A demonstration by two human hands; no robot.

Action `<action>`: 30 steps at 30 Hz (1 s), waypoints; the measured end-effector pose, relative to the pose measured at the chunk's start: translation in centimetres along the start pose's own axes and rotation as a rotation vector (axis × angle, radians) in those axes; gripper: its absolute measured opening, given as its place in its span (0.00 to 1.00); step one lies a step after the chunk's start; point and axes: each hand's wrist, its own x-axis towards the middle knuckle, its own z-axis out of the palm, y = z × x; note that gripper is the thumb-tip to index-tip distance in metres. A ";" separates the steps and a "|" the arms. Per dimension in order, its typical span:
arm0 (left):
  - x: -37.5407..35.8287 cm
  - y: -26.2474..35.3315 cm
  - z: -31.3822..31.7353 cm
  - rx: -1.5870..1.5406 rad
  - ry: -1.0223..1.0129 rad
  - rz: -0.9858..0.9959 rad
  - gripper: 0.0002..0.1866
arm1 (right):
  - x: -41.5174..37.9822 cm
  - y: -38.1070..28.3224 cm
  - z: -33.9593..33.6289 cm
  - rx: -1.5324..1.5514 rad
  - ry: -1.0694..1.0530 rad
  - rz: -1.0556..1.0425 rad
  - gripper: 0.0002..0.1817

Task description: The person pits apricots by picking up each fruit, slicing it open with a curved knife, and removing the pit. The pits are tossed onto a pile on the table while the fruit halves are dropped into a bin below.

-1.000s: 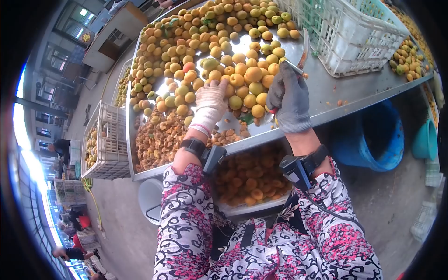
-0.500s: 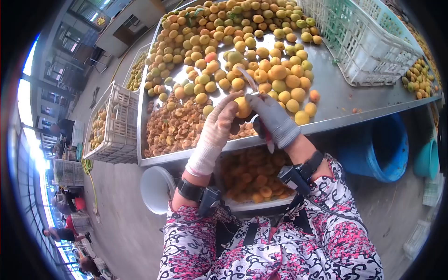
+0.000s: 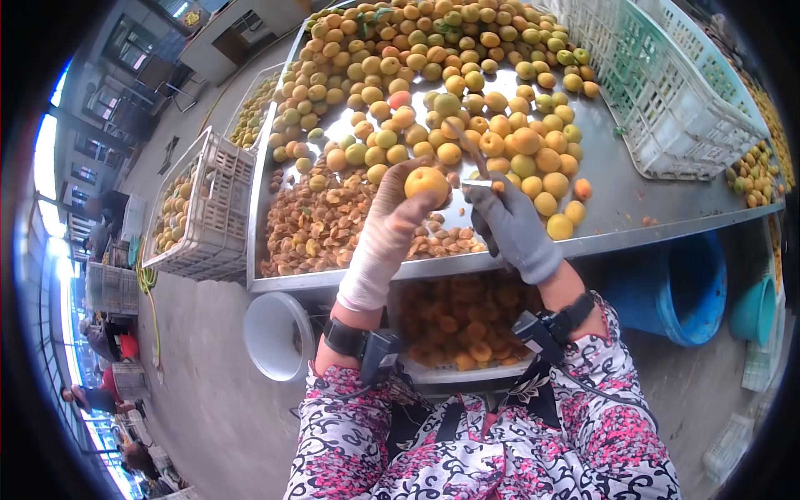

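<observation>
My left hand (image 3: 398, 208), in a stained light glove, is closed around a yellow-orange fruit (image 3: 426, 185) above the front of the metal table (image 3: 617, 218). To its right, my right hand (image 3: 515, 225), in a grey glove, grips a small knife (image 3: 477, 182) with a pale part near the fingers. The knife and the fruit are apart. Whole fruits (image 3: 525, 142) lie behind both hands. A heap of brown pits (image 3: 312, 221) is left of my left hand. Below the table edge, a tub holds orange fruit pieces (image 3: 467, 321).
A white crate (image 3: 683, 125) stands on the table's right side. Another crate of fruit (image 3: 208, 212) is at the left. Below are a white bucket (image 3: 279, 337), a blue barrel (image 3: 696, 292) and a teal bucket (image 3: 754, 310). A person (image 3: 96, 398) is at the far left.
My hands have moved apart. My left hand holds the fruit up, while my right hand and the knife have shifted right, away from it. The view has moved slightly.
</observation>
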 end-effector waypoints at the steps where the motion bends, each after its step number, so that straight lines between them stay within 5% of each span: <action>1: 0.1 0.0 -1.1 -0.015 -0.030 -0.018 0.27 | -0.2 0.0 -0.1 0.002 -0.009 -0.001 0.16; 6: -0.3 1.0 -2.6 -0.055 -0.093 0.001 0.27 | -1.6 -0.4 0.4 -0.385 -0.188 -0.088 0.18; 15: -0.5 1.4 -1.9 0.156 -0.037 0.008 0.33 | -1.9 0.9 1.7 -0.346 -0.149 -0.055 0.19; 22: 0.5 -2.8 -0.9 -0.482 -0.092 -0.077 0.29 | -2.2 2.8 4.4 -0.268 0.005 -0.089 0.14; 24: 0.3 -3.1 -0.2 -0.712 0.090 -0.158 0.29 | -1.8 3.1 4.1 -0.289 0.039 -0.129 0.15; 26: 0.3 -2.2 -0.4 -0.625 0.049 -0.123 0.29 | -1.3 2.1 3.3 -0.380 0.014 -0.145 0.17; 28: 0.0 0.0 -0.2 -0.032 0.028 0.076 0.30 | -0.9 1.8 2.9 -0.355 0.007 -0.172 0.18; 30: -0.3 0.8 0.1 0.044 0.016 0.044 0.31 | -1.2 1.5 2.7 -0.329 -0.003 -0.191 0.19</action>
